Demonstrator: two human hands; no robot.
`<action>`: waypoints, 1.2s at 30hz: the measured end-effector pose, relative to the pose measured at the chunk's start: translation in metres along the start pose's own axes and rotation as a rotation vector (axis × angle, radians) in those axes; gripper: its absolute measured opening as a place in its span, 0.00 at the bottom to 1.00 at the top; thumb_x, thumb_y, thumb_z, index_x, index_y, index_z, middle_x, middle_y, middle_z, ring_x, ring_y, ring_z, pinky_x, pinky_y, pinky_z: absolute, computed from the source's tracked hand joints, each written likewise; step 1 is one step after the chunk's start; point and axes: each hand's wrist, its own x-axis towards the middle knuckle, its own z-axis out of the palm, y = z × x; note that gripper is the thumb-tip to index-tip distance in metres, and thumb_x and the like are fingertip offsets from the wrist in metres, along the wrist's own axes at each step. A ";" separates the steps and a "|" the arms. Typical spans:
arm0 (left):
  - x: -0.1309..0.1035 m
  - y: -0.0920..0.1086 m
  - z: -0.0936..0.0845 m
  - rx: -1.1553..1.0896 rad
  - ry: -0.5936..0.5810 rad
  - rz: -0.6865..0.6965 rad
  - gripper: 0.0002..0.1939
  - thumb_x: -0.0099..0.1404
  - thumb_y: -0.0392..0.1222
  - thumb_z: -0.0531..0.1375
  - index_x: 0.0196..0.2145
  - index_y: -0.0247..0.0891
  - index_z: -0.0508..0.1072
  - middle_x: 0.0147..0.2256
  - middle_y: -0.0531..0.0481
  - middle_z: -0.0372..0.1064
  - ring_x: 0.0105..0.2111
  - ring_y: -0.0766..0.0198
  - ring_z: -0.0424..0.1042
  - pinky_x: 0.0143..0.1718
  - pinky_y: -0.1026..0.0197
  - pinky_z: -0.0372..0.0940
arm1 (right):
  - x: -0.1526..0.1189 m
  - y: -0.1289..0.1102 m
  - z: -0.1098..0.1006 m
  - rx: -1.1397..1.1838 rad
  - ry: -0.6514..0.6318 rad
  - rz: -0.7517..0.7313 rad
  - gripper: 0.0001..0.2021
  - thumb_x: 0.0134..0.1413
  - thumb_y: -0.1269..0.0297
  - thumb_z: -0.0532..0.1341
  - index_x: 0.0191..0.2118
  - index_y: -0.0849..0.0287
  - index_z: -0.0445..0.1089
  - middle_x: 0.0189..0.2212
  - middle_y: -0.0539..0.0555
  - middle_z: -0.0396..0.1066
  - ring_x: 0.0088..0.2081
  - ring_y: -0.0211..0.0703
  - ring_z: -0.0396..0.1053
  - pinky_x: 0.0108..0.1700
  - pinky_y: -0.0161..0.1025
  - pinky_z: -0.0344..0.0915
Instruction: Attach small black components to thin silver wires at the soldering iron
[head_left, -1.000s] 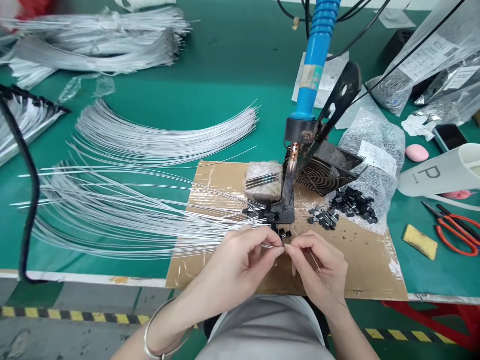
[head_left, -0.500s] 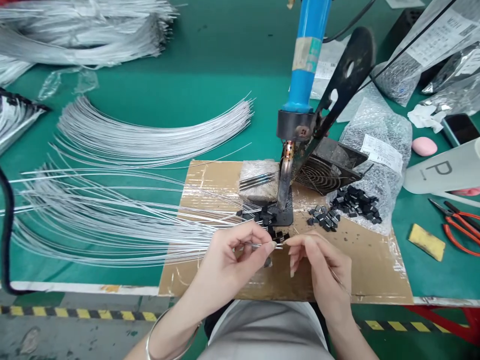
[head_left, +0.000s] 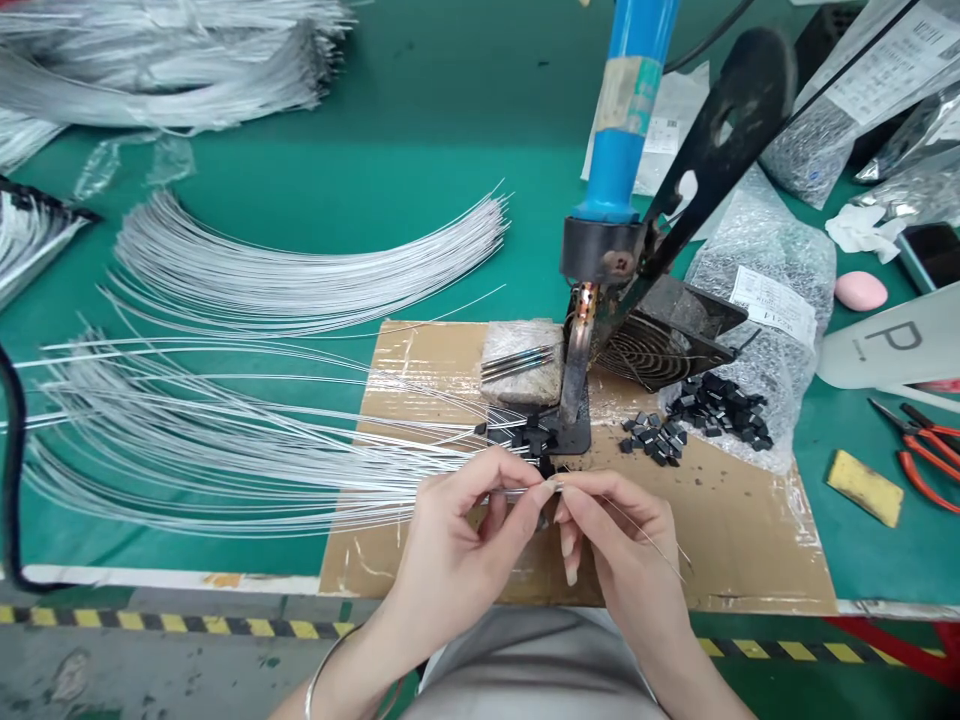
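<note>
Hands, left hand [head_left: 457, 540] and right hand [head_left: 622, 550], pinch thin wire [head_left: 517, 491] together.

A workbench [head_left: 420, 130] covered in a green mat fills most of the view, its near edge trimmed with a pale strip. Below it lies a grey concrete floor [head_left: 112, 675] marked by a yellow-and-black hazard stripe [head_left: 150, 622]. Even, bright light falls from overhead, with only soft shadows.

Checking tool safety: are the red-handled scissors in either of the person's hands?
No, the scissors lie on the green mat at far right.
</note>
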 end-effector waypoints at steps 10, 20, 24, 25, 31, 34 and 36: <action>-0.004 -0.004 -0.002 -0.014 -0.027 -0.024 0.08 0.70 0.40 0.63 0.31 0.39 0.77 0.24 0.50 0.75 0.22 0.65 0.70 0.21 0.65 0.57 | 0.001 -0.003 0.000 0.040 -0.015 0.056 0.07 0.61 0.55 0.76 0.36 0.52 0.87 0.25 0.48 0.78 0.19 0.28 0.71 0.20 0.22 0.70; 0.000 -0.002 -0.002 -0.045 -0.059 -0.050 0.09 0.69 0.40 0.64 0.29 0.39 0.76 0.20 0.56 0.63 0.20 0.69 0.54 0.20 0.64 0.48 | 0.007 -0.014 -0.001 0.106 -0.036 0.174 0.11 0.52 0.55 0.80 0.29 0.56 0.86 0.21 0.50 0.76 0.16 0.30 0.66 0.15 0.24 0.67; 0.000 -0.003 -0.001 -0.051 -0.035 -0.031 0.09 0.69 0.40 0.64 0.30 0.39 0.77 0.21 0.55 0.65 0.21 0.68 0.56 0.21 0.64 0.49 | 0.007 -0.013 -0.001 0.115 -0.030 0.193 0.12 0.52 0.54 0.79 0.32 0.57 0.86 0.22 0.50 0.76 0.17 0.31 0.65 0.16 0.26 0.67; 0.000 -0.004 -0.001 -0.049 -0.028 -0.025 0.09 0.69 0.39 0.64 0.30 0.39 0.77 0.22 0.55 0.66 0.21 0.68 0.57 0.21 0.64 0.50 | 0.007 -0.013 0.000 0.117 -0.029 0.193 0.12 0.52 0.54 0.79 0.33 0.57 0.86 0.22 0.50 0.76 0.17 0.32 0.65 0.16 0.26 0.67; -0.001 -0.006 0.003 -0.022 0.030 0.030 0.09 0.70 0.37 0.64 0.30 0.39 0.77 0.22 0.55 0.68 0.20 0.69 0.59 0.20 0.65 0.52 | 0.006 -0.010 0.003 0.146 -0.022 0.176 0.11 0.53 0.54 0.78 0.33 0.57 0.86 0.22 0.49 0.75 0.18 0.31 0.64 0.17 0.27 0.68; -0.002 -0.007 0.006 0.001 0.067 0.082 0.09 0.69 0.36 0.64 0.30 0.39 0.77 0.22 0.56 0.68 0.19 0.71 0.57 0.20 0.66 0.53 | 0.006 -0.009 0.004 0.149 -0.011 0.166 0.11 0.53 0.55 0.78 0.31 0.57 0.85 0.22 0.49 0.74 0.18 0.31 0.64 0.17 0.28 0.68; -0.002 -0.007 0.009 0.011 0.086 0.108 0.09 0.70 0.35 0.64 0.30 0.39 0.77 0.22 0.57 0.68 0.18 0.72 0.56 0.19 0.67 0.53 | 0.006 -0.008 0.005 0.151 -0.005 0.156 0.11 0.53 0.55 0.78 0.31 0.57 0.84 0.22 0.49 0.74 0.18 0.31 0.63 0.17 0.28 0.68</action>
